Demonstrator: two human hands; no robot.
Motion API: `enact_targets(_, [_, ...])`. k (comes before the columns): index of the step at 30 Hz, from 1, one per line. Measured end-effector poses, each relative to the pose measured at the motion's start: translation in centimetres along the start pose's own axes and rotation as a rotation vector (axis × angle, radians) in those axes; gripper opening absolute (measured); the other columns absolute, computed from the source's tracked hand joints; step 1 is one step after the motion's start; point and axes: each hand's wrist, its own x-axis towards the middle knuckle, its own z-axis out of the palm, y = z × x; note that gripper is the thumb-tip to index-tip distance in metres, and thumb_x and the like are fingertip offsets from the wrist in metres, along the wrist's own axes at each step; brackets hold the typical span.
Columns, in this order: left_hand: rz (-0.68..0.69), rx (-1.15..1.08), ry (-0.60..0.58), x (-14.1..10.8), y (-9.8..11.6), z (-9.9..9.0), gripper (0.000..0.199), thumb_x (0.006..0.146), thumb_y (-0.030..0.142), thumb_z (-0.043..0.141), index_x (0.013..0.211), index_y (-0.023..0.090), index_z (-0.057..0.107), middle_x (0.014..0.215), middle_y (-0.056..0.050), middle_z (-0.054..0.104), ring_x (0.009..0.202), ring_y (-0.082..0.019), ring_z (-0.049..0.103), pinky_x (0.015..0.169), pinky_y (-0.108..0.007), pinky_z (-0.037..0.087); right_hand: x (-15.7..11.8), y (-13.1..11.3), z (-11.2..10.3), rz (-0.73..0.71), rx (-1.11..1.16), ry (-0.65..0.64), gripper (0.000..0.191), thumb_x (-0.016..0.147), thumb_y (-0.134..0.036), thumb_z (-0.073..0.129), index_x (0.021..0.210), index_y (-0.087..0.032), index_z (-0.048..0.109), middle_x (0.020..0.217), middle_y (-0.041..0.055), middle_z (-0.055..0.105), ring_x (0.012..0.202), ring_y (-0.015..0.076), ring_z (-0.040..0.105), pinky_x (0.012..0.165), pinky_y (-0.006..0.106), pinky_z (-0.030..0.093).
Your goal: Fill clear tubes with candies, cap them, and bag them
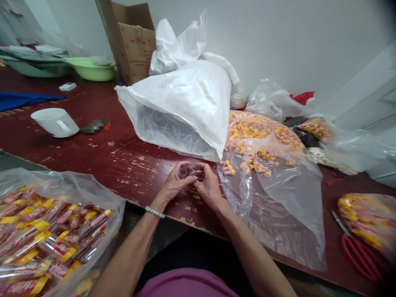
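Note:
Both hands meet near the table's front edge, just before the mouth of a large white sack (182,95). A small clear plastic piece (186,170) is between them, its exact shape hard to make out. The fingers of my left hand (178,178), below a beaded bracelet (155,212), curl round its left side. My right hand (208,183) curls round the other side, fingertips close to those of the left. Clear plastic tubes (167,130) lie inside the open sack. To the right, small yellow-capped pieces (260,128) lie in and on a clear plastic bag (287,210).
At lower left, a bag holds filled tubes with yellow caps (37,239). A white mug (55,122) lies tipped on the red table (123,165). Red-handled scissors (355,251) are at right. Behind stand a cardboard box (136,49) and a green basin (93,70).

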Motion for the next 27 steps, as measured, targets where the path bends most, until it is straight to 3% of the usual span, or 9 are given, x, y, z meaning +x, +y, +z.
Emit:
enact_targets(5, [0.061, 0.106, -0.003, 0.4, -0.7, 0.1, 0.045, 0.065, 0.025, 0.073, 0.106, 0.018, 0.055, 0.095, -0.005, 0.066, 0.088, -0.017, 0.063, 0.082, -0.03, 0.049, -1.1, 0.1, 0.6, -0.086, -0.087, 0.014, 0.057, 0.068, -0.004, 0.047, 0.122, -0.021, 0.042, 0.113, 0.0068, 0.056, 0.089, 0.0134, 0.063, 0.079, 0.028, 0.052])
enact_targets(8, [0.088, 0.218, 0.055, 0.5, -0.8, 0.0, 0.042, 0.063, 0.022, 0.072, 0.102, 0.017, 0.056, 0.087, -0.004, 0.067, 0.08, -0.016, 0.064, 0.077, -0.029, 0.05, -1.5, -0.5, -1.6, -0.133, -0.156, 0.046, 0.047, 0.074, -0.008, 0.046, 0.119, -0.022, 0.048, 0.114, 0.0064, 0.056, 0.088, 0.0127, 0.063, 0.08, 0.028, 0.052])
enact_targets(11, [0.083, 0.246, 0.113, 0.4, -0.6, 0.0, 0.041, 0.062, 0.02, 0.069, 0.101, 0.017, 0.056, 0.083, -0.004, 0.067, 0.075, -0.016, 0.064, 0.071, -0.028, 0.051, -1.7, 0.1, -7.0, -0.118, -0.278, 0.359, 0.029, 0.08, -0.016, 0.046, 0.107, -0.021, 0.056, 0.103, 0.0053, 0.061, 0.086, 0.0142, 0.062, 0.08, 0.03, 0.05])
enact_targets(13, [0.085, 0.237, 0.132, 0.4, -0.4, 0.0, 0.041, 0.061, 0.02, 0.069, 0.1, 0.016, 0.056, 0.082, -0.004, 0.066, 0.076, -0.016, 0.064, 0.068, -0.027, 0.051, -1.8, 1.6, -11.6, -0.022, -0.344, 0.657, 0.024, 0.081, -0.023, 0.047, 0.103, -0.018, 0.057, 0.094, 0.0062, 0.063, 0.082, 0.016, 0.062, 0.075, 0.032, 0.05])
enact_targets(14, [0.089, 0.237, 0.131, 0.4, -0.4, 0.0, 0.041, 0.061, 0.02, 0.069, 0.099, 0.016, 0.056, 0.082, -0.004, 0.066, 0.076, -0.016, 0.065, 0.068, -0.027, 0.051, -1.9, 2.7, -13.6, 0.043, -0.413, 0.745, 0.024, 0.081, -0.025, 0.046, 0.1, -0.017, 0.058, 0.092, 0.007, 0.064, 0.081, 0.0168, 0.061, 0.075, 0.033, 0.05])
enact_targets(15, [0.094, 0.24, 0.125, 0.4, -0.4, 0.1, 0.04, 0.06, 0.019, 0.069, 0.099, 0.017, 0.057, 0.081, -0.003, 0.066, 0.075, -0.016, 0.065, 0.068, -0.027, 0.051, -2.1, 3.8, -15.4, 0.113, -0.505, 0.733, 0.024, 0.08, -0.026, 0.046, 0.096, -0.015, 0.06, 0.088, 0.0073, 0.064, 0.078, 0.0174, 0.061, 0.074, 0.033, 0.049])
enact_targets(18, [0.102, 0.257, 0.107, 0.6, -0.4, 0.2, 0.039, 0.06, 0.019, 0.068, 0.097, 0.017, 0.057, 0.079, -0.003, 0.067, 0.073, -0.016, 0.064, 0.067, -0.026, 0.051, -2.5, 6.5, -17.6, 0.22, -0.704, 0.408, 0.022, 0.075, -0.03, 0.051, 0.084, -0.015, 0.065, 0.075, 0.0051, 0.065, 0.07, 0.0178, 0.058, 0.07, 0.033, 0.047])
enact_targets(21, [0.106, 0.249, 0.099, 0.8, -0.4, 0.2, 0.038, 0.06, 0.019, 0.069, 0.096, 0.018, 0.057, 0.078, -0.003, 0.066, 0.072, -0.015, 0.064, 0.065, -0.025, 0.051, -2.1, 7.5, -16.2, 0.19, -0.745, 0.282, 0.025, 0.072, -0.033, 0.059, 0.088, -0.016, 0.068, 0.08, 0.0058, 0.066, 0.075, 0.0192, 0.058, 0.072, 0.033, 0.046])
enact_targets(27, [0.131, 0.273, 0.095, 0.9, -0.4, 0.2, 0.039, 0.059, 0.021, 0.07, 0.096, 0.018, 0.058, 0.078, -0.002, 0.067, 0.072, -0.016, 0.065, 0.068, -0.027, 0.053, 2.1, 6.5, -11.6, 0.026, -1.019, 0.1, 0.034, 0.086, -0.033, 0.05, 0.115, -0.02, 0.062, 0.123, 0.0103, 0.057, 0.108, 0.0246, 0.051, 0.09, 0.037, 0.04])
